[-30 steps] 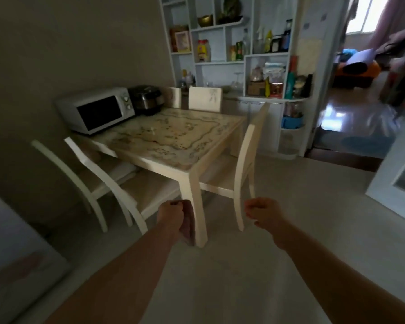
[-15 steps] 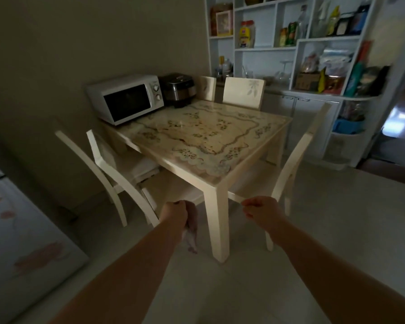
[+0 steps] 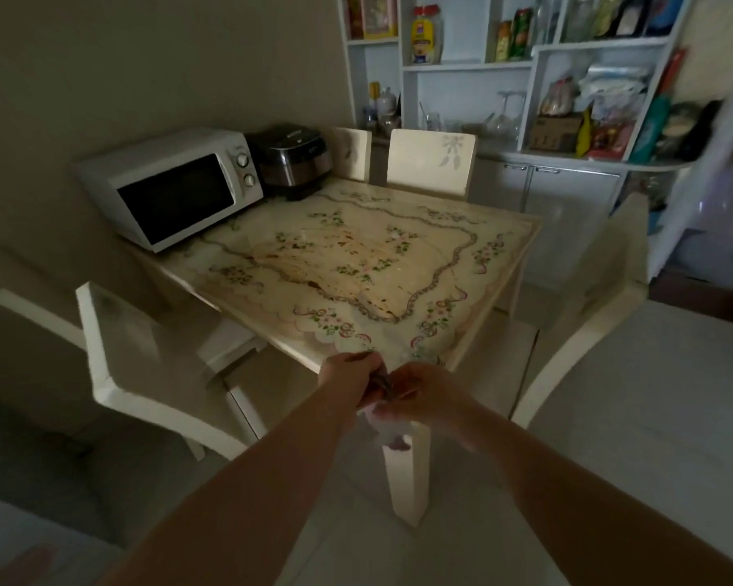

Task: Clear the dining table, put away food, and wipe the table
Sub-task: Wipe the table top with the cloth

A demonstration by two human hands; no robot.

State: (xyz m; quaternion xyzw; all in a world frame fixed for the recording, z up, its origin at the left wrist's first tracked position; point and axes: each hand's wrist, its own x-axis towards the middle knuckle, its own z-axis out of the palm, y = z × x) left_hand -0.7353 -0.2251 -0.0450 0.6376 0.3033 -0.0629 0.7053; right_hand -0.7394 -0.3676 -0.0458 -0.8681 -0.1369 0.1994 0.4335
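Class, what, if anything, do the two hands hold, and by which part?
A pale cloth. The left hand and right hand both have their grip on its bunched upper part; its loose end hangs below them.

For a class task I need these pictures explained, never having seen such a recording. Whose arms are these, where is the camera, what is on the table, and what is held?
No machine here: a person wears one wide-angle camera on the head, so every picture looks forward and down along their own arms. The left hand and right hand meet at the near corner of the dining table, their fingers gripping a pale cloth that hangs below them. On the table stand a microwave and a rice cooker; brown stains mark its flowered top.
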